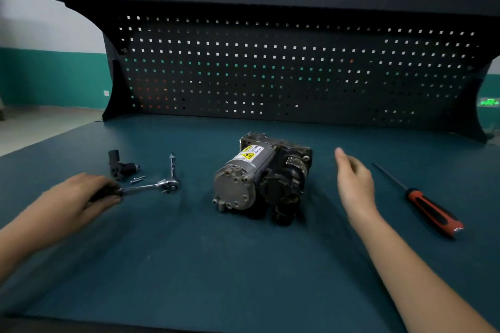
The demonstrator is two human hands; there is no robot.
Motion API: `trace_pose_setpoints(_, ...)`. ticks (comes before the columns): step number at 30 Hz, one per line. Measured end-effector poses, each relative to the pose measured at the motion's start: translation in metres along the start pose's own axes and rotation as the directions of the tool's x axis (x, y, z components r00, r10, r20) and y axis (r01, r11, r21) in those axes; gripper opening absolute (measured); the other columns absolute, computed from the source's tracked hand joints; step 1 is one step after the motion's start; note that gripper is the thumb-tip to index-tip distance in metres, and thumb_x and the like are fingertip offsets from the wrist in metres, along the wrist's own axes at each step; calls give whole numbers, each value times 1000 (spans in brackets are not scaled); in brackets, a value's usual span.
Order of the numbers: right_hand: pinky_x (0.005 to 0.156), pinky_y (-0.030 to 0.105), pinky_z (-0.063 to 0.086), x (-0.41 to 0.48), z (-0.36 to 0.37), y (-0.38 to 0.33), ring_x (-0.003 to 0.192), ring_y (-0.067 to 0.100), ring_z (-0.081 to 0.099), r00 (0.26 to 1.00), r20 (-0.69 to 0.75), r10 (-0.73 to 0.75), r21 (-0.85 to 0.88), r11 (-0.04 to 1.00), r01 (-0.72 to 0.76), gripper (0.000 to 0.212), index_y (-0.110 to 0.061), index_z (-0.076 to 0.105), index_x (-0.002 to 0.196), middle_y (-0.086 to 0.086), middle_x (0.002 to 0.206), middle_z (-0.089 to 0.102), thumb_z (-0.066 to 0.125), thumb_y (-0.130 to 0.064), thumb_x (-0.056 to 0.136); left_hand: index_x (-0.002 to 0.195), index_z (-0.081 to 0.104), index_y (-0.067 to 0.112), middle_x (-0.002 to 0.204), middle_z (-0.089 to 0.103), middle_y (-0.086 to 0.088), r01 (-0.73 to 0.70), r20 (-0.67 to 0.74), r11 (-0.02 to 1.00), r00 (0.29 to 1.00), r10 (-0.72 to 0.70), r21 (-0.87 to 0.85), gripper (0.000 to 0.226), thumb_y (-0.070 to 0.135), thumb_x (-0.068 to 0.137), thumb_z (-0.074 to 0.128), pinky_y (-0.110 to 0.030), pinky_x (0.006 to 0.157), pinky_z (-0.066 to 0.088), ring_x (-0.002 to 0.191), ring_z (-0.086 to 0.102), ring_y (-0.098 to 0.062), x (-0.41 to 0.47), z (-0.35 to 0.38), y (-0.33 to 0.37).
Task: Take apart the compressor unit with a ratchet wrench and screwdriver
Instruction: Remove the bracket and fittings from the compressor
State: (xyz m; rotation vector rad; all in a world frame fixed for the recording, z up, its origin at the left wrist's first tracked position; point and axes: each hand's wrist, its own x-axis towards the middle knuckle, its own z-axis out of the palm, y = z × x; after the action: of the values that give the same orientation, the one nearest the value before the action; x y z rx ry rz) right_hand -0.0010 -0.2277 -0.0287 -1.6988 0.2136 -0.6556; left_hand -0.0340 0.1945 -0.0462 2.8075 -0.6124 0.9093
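1. The compressor unit [259,178] sits mid-bench [216,278], its round end cap facing the person. Nothing touches it.
2. The left hand [81,194] has its grip clamped round the handle of the ratchet wrench [162,185], which lies on the bench left of the unit.
3. The right hand [354,184] hovers just right of the unit, its grip apart and fingers straight, holding nothing. It is probably best used to brace the housing, since the unit looks unfixed and could skid under torque.
4. Seat the wrench's tip squarely on a bolt head before pulling, and use short strokes.
5. Keep freed fasteners with the loose black fitting [120,166] and small screws [138,179] at left.
6. The screwdriver [430,211] lies well to the right, within reach.
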Motion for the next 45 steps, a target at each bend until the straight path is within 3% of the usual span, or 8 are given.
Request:
trace_pose_setpoints(3,60,23,48,6,-1,-5,71,12,63,1000,-4,27,171,985,-26,15,-24,56,80,-6,83,62,51,-27,94,98,52,29,86,54,30,-68,-103,991,993,56,-116,28,53,83,52,-24,58,46,71,56,-5,16,-30,33)
trace_pose_setpoints(6,35,13,37,5,-1,-8,39,6,56,972,187,143,254,949,-188,19,-12,58,81,-1,64,68,49,-21,95,97,51,34,95,52,40,-173,-115,965,982,152,-199,22,53,86,48,-1,64,39,74,48,20,35,-49,90)
trace_pose_setpoints(10,33,14,34,-3,-5,-13,35,9,52,856,453,249,215,902,-376,43,-7,60,78,2,55,67,40,-39,97,96,54,29,77,51,26,-350,-75,917,937,341,-191,20,43,84,48,-10,59,38,67,42,10,57,-54,154)
trace_pose_setpoints(14,49,25,38,-7,-8,-15,45,16,56,760,575,304,146,875,-461,52,-9,57,71,8,57,64,33,-47,96,91,67,15,75,65,12,-388,-34,895,920,390,-219,35,43,83,46,-24,51,46,63,60,-6,68,-39,190)
trace_pose_setpoints(20,37,17,39,-7,-6,-13,33,10,50,794,533,294,132,898,-421,34,-7,52,67,5,42,56,43,-22,97,87,69,15,74,68,7,-351,-21,901,934,358,-256,41,46,80,42,-21,48,49,61,64,-12,72,-15,207)
trace_pose_setpoints(40,37,18,34,-11,6,-7,31,7,44,813,518,267,83,930,-358,34,-12,51,64,-1,40,53,40,-20,96,82,70,17,70,66,12,-333,-42,892,941,337,-306,32,45,74,55,-19,55,44,63,56,-1,68,-14,200)
trace_pose_setpoints(43,32,14,28,-11,7,-7,28,5,39,832,481,276,44,940,-338,34,-12,51,63,-5,37,47,41,-21,95,84,68,21,72,65,15,-208,-120,843,978,171,-496,26,35,63,75,-10,64,45,69,59,3,74,-17,200)
trace_pose_setpoints(45,33,15,28,-11,10,-7,30,5,40,856,444,264,-15,958,-287,35,-14,51,62,-9,36,46,43,-23,95,87,64,29,76,68,12,-41,-116,640,990,-75,-768,36,32,57,85,-10,63,47,64,61,3,81,-19,204)
